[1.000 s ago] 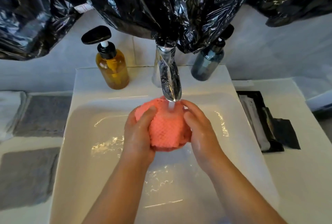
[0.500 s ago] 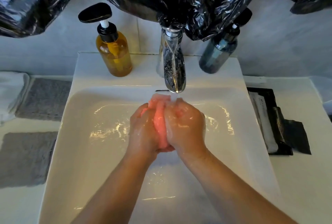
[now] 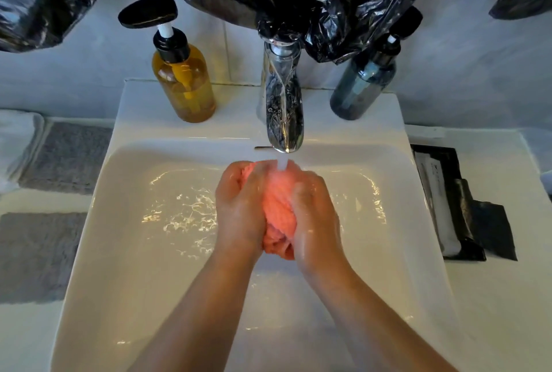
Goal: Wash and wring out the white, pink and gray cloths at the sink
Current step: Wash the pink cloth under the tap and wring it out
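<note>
Squeezing pink cloth (image 3: 279,204) over white sink (image 3: 167,267).

White counter (image 3: 501,312) bears near gray cloth (image 3: 35,255), far gray cloth (image 3: 71,156), white cloth (image 3: 15,138) left; black packet (image 3: 460,207) right.

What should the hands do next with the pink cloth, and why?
Probably squeeze the pink cloth tight under the water stream: the left hand and right hand both grip it bunched below the faucet, over the sink, and it looks soaked.
</note>
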### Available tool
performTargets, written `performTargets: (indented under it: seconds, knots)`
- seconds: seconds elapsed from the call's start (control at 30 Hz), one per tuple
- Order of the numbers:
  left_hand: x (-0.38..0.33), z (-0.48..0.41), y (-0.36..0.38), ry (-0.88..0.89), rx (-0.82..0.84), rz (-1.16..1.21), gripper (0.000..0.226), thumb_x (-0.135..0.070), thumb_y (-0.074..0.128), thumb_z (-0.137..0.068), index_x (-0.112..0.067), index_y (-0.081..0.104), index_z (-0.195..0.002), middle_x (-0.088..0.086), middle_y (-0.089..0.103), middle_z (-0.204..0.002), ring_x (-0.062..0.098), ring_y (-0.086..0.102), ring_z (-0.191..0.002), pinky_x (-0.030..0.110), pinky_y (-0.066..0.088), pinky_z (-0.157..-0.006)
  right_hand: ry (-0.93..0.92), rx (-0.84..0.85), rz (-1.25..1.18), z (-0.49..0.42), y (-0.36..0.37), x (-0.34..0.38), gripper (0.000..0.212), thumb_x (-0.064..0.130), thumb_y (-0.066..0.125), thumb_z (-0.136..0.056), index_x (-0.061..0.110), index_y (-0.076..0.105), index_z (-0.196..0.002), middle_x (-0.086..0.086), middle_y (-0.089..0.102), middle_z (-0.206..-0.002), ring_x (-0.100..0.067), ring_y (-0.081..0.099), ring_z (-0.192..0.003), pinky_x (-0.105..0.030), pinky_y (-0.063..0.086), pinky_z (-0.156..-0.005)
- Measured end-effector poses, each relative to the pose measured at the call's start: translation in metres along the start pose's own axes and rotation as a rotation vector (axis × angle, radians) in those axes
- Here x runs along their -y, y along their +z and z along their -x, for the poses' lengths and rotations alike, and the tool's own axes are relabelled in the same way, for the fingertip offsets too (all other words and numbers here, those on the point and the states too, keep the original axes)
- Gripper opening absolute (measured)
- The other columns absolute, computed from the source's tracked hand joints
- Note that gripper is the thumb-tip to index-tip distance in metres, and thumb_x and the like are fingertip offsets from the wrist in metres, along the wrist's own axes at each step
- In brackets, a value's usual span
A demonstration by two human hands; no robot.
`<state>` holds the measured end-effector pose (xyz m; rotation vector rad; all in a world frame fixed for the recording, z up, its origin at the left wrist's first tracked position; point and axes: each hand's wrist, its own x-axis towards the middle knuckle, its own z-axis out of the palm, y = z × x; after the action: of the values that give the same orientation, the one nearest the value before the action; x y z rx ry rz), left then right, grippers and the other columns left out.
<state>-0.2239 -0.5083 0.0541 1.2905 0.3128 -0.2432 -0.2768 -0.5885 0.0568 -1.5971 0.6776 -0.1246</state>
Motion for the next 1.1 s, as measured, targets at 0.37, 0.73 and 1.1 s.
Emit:
performTargets:
  seconds: [0.37,0.73,1.1]
  knots:
    - [-0.002,-0.003,0.007,-0.005,0.075,-0.044,0.031,-0.01,0.059,-0.089,0.003,0.044,-0.065,0.012,0.041,-0.052,0.019,0.046,-0.043,0.024,0.036,-0.039,-0.02,-0.139,0.126,-0.032,0.006,0.013,0.042,0.033,0.075,-0.089,0.022,0.05,-0.056,0.014,0.054,-0.049,-0.003,0.05,-0.046,-0.023,0.042,-0.051]
    - [0.005,0.003,-0.005,0.037,0.021,0.055,0.032,-0.04,0.066,-0.086,-0.012,0.063,-0.1,0.014,0.072,-0.096,0.035,0.071,-0.089,0.048,0.057,-0.074,0.096,0.043,-0.101,-0.007,-0.004,0.011,0.018,0.042,0.054,-0.099,0.031,0.066,-0.106,0.005,0.071,-0.104,-0.009,0.07,-0.092,-0.022,0.056,-0.07]
    - [-0.003,-0.001,0.017,-0.322,0.149,0.155,0.027,-0.025,0.049,-0.091,-0.012,0.06,-0.07,0.008,0.054,-0.057,0.023,0.057,-0.054,0.026,0.046,-0.049,0.065,-0.072,0.144,-0.026,0.002,0.032,0.037,0.062,0.055,-0.075,0.026,0.066,-0.07,0.005,0.069,-0.071,-0.013,0.068,-0.072,-0.041,0.058,-0.072]
